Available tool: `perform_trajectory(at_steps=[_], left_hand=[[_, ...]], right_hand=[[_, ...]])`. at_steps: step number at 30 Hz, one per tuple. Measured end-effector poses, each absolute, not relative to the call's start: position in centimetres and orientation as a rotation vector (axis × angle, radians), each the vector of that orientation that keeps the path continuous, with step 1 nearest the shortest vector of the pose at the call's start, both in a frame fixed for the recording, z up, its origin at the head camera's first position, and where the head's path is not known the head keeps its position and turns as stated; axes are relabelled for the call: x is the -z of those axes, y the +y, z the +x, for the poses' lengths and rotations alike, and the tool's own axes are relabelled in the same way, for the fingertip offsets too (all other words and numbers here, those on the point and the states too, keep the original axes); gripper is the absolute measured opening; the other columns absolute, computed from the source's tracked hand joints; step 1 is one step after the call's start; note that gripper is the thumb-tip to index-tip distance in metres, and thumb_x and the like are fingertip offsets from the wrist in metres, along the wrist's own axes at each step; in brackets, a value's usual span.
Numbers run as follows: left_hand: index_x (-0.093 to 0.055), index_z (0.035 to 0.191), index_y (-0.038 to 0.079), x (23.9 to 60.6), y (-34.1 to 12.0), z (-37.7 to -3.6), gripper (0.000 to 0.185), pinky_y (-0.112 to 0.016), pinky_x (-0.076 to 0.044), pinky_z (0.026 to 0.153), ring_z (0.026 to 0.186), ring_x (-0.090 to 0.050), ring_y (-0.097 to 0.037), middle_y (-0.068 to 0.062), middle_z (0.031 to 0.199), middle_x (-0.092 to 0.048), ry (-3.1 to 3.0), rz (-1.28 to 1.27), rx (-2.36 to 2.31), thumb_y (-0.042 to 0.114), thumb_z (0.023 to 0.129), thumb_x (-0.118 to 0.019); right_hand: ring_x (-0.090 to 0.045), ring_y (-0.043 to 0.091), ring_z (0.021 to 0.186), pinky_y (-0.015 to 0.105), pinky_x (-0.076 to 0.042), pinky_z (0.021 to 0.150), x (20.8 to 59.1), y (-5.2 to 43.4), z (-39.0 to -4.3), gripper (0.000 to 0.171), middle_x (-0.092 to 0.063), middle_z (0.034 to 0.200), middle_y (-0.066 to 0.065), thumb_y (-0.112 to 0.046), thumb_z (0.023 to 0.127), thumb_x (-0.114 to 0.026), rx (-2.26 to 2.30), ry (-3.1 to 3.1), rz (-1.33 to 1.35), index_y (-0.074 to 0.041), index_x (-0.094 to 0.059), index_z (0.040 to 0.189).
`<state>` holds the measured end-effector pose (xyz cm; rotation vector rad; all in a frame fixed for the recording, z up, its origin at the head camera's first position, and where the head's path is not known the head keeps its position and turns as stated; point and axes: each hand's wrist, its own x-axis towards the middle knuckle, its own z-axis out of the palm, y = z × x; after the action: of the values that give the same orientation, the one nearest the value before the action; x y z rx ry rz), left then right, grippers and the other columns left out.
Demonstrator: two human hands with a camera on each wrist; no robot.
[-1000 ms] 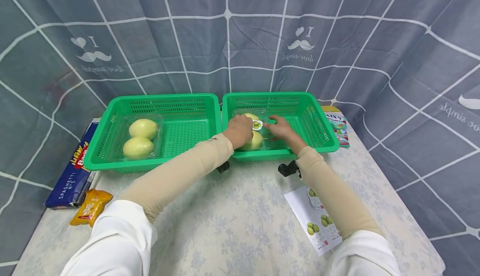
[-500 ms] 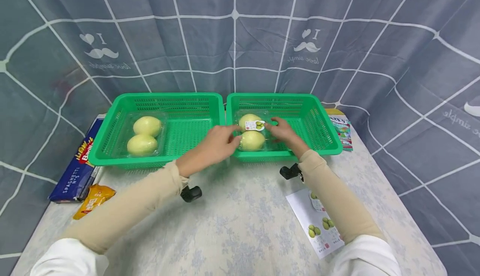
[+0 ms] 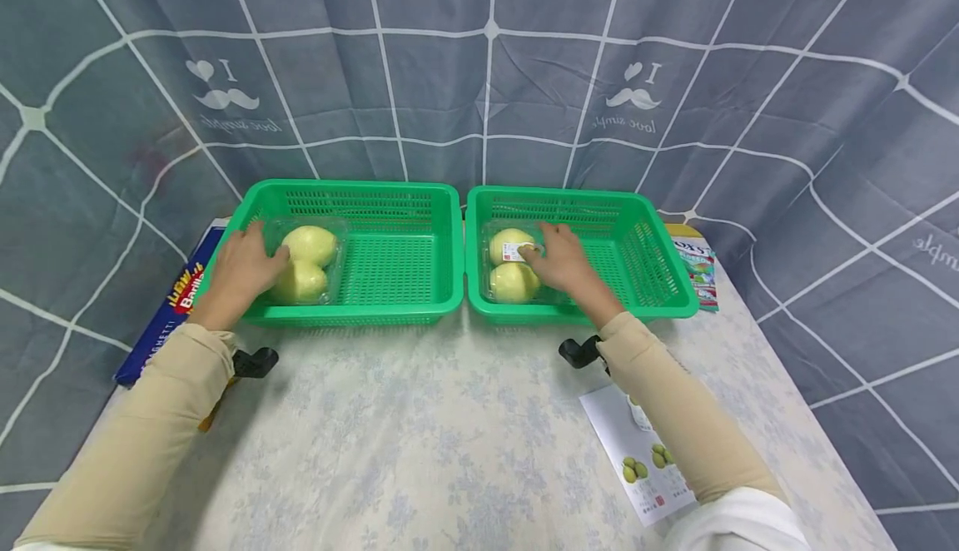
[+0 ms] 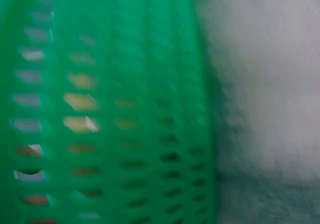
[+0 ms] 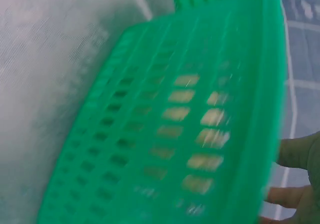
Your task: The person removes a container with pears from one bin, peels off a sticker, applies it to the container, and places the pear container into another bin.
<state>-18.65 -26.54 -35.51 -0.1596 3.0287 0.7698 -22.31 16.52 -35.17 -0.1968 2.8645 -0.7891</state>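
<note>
My left hand [image 3: 245, 266] reaches over the left rim of the left green basket [image 3: 397, 314], with its fingers at the left side of a clear plastic box [image 3: 339, 264]. Two pale yellow, melon-like fruits [image 3: 309, 245] lie inside that box. At the right green basket [image 3: 644, 305], my right hand [image 3: 562, 260] rests at the right side of another clear box [image 3: 489, 230] with two such fruits [image 3: 514, 283]. Its thumb touches the white label [image 3: 515, 251] on that box. Fingers of the right hand also show in the right wrist view, beyond the basket wall [image 5: 150, 108].
A blue spaghetti box [image 3: 161, 330] stands left of the left basket. A sheet of fruit labels [image 3: 637, 472] lies on the table, partly under my right forearm. Colourful packets [image 3: 698, 272] sit right of the right basket. A grey curtain [image 3: 419, 76] hangs behind.
My left hand has left the labelled box in the right basket and moved left to the box in the left basket. My right hand has stayed at the labelled box.
</note>
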Motion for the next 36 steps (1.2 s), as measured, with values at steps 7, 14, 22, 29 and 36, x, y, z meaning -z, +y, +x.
perform_trajectory(at_steps=[7,14,22,29,36], left_hand=[[-0.039,0.135,-0.021,36.2,-26.7,-19.9,0.062,-0.06,-0.047,0.079,0.106,-0.05,-0.054,-0.042,0.119,-0.049,2.918,-0.227,-0.733,0.033,0.105,-0.039],[-0.025,0.153,-0.013,35.4,-25.8,-20.8,0.068,-0.07,-0.038,0.107,0.138,-0.029,-0.06,-0.04,0.152,-0.031,2.783,-0.203,-0.79,0.036,0.107,-0.036],[-0.014,0.161,0.002,36.5,-24.3,-21.1,0.066,-0.062,-0.048,0.102,0.131,-0.044,-0.054,-0.036,0.156,-0.027,2.562,0.024,-1.104,0.01,0.103,-0.047],[-0.003,0.161,0.0,37.7,-22.5,-21.6,0.074,-0.052,-0.056,0.098,0.127,-0.051,-0.052,-0.038,0.151,-0.031,2.443,0.052,-1.246,-0.003,0.1,-0.045],[-0.003,0.16,-0.002,38.0,-22.1,-21.8,0.071,-0.041,-0.06,0.093,0.117,-0.059,-0.044,-0.037,0.144,-0.038,2.414,-0.041,-1.305,-0.003,0.1,-0.042]], right_hand=[[-0.034,0.04,0.146,0.056,-0.035,0.119,34.4,12.6,-20.9,0.062,-0.036,0.156,0.022,-0.034,0.103,-0.057,0.795,2.902,-0.457,-0.007,-0.037,0.155],[-0.049,0.033,0.138,0.049,-0.045,0.112,34.2,8.5,-19.6,0.056,-0.045,0.152,0.015,-0.033,0.103,-0.057,0.947,2.807,-0.612,-0.01,-0.043,0.152],[-0.049,0.03,0.14,0.047,-0.048,0.11,34.7,4.1,-21.2,0.057,-0.046,0.154,0.015,-0.034,0.103,-0.057,1.242,2.517,-0.417,-0.014,-0.04,0.153],[-0.017,0.032,0.157,0.052,-0.025,0.126,35.1,1.1,-22.6,0.082,-0.014,0.17,0.013,-0.038,0.102,-0.056,1.44,2.238,-0.108,-0.007,-0.009,0.162],[-0.007,0.032,0.159,0.051,-0.016,0.129,36.3,0.1,-23.0,0.086,-0.007,0.17,0.013,-0.037,0.102,-0.056,1.516,2.118,0.038,-0.004,-0.005,0.162]])
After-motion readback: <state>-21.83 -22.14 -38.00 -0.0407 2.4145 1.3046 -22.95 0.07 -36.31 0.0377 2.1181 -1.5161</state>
